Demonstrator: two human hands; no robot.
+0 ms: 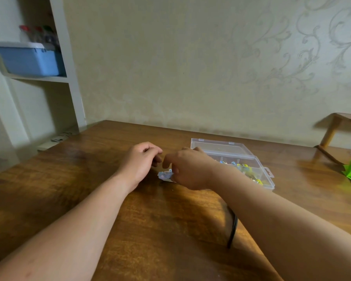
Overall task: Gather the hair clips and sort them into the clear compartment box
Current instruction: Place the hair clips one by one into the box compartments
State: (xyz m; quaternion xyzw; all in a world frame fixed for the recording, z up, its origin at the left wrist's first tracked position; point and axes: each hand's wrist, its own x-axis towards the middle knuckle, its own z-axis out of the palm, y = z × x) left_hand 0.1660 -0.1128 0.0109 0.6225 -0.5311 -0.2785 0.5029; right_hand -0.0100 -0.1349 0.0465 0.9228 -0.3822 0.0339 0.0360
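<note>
A small heap of pale blue and lilac hair clips (165,175) lies on the wooden table (114,236), between the two hands and just beside the clear compartment box (227,148). The box stands open w/ yellow and blue clips (246,169) already in its front compartments. The right hand (190,171) curls down on the heap and seems to pinch some clips btw thumb and fingers. The left hand (139,164) is loosely curled near the heap, and no clip is seen in it. The clips look very light, stiff and smooth, so prob. they slip and scatter easily. It is better to take few at once, pinching across the body, not the tips.
</note>
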